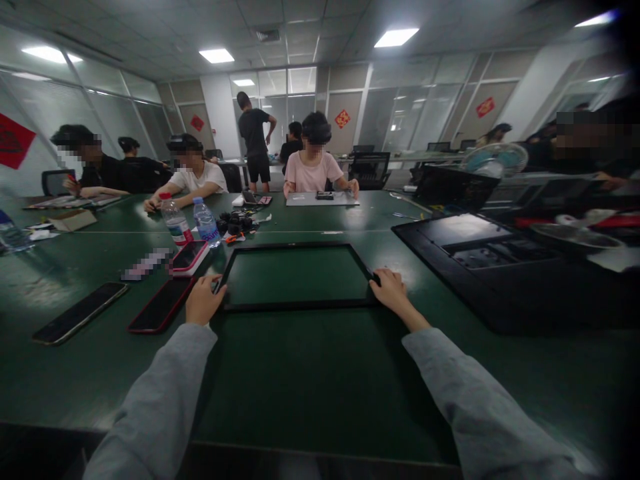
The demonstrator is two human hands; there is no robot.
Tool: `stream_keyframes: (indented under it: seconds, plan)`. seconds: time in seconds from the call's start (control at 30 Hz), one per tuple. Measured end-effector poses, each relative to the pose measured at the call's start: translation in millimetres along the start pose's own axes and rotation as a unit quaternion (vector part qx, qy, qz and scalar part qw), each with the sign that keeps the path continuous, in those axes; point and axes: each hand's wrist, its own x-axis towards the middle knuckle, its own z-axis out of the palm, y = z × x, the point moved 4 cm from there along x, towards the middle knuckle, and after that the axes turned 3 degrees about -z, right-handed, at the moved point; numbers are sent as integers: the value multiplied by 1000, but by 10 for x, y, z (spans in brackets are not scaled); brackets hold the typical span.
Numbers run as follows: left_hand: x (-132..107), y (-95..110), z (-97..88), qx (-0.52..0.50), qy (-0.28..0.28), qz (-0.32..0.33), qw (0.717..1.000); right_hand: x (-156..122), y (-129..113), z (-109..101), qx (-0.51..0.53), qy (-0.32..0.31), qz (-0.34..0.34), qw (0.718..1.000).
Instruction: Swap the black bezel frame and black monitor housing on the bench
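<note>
A thin black rectangular frame [300,305], like a screen bezel, is in front of me over the green table [310,373]. Green tabletop shows through its opening. My left hand [204,298] grips its left side, fingers closed around the edge. On the opposite side my right hand [391,289] is closed on the right edge near the lower corner. Just left of my left hand lies a phone with a red rim [161,307]. A large black panel [450,280] rests to the right of my right hand, apart from it.
Two plastic bottles [206,223] stand beyond the frame at the left, near black cables [235,223]. A dark phone [80,313] and a pink-edged device [189,259] lie on the left. Across the table sits a person in pink [313,170]. A fan [495,160] is at the right.
</note>
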Motion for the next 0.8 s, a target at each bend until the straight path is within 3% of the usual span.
stream_keyframes:
  seconds: [0.2,0.5,0.8]
  plan:
    - [17,-51,15,21,-30,-32,999,12,11,9,9,3,-5,1000]
    - [38,-78,78,39,-29,19,999,21,13,28,27,12,-18,999]
    - [10,-6,22,37,13,49,998,46,18,10,46,45,-22,998]
